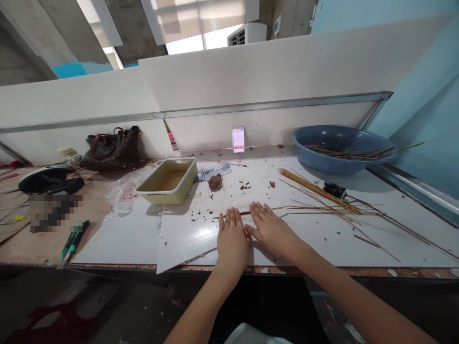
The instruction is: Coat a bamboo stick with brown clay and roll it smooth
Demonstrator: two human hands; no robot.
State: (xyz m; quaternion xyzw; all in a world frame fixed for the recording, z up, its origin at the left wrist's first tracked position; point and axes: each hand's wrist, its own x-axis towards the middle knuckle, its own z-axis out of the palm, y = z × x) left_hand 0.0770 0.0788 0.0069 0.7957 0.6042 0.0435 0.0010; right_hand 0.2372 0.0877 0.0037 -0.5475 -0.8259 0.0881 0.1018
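My left hand (pixel 232 239) lies flat on the white board (pixel 186 239), fingers straight and close together. Beside it my right hand (pixel 270 229) is also flat, its thumb touching or nearly touching the left hand. Under the fingertips of both runs a thin stick (pixel 245 213) with dark brown paste on it; part of it is covered by the fingers. Beyond the hands sits a lump of brown dough (pixel 215 182), with small brown crumbs (pixel 245 185) scattered around. To the right lies a loose bundle of thin tan sticks (pixel 315 188).
A pale yellow tub (pixel 165 197) holding brownish contents stands left of the dough. A blue basin (pixel 333 165) with long sticks is at the back right. A lit phone (pixel 238 139) leans on the partition. Green-handled cutters (pixel 73 243) and a brown handbag (pixel 113 150) lie left.
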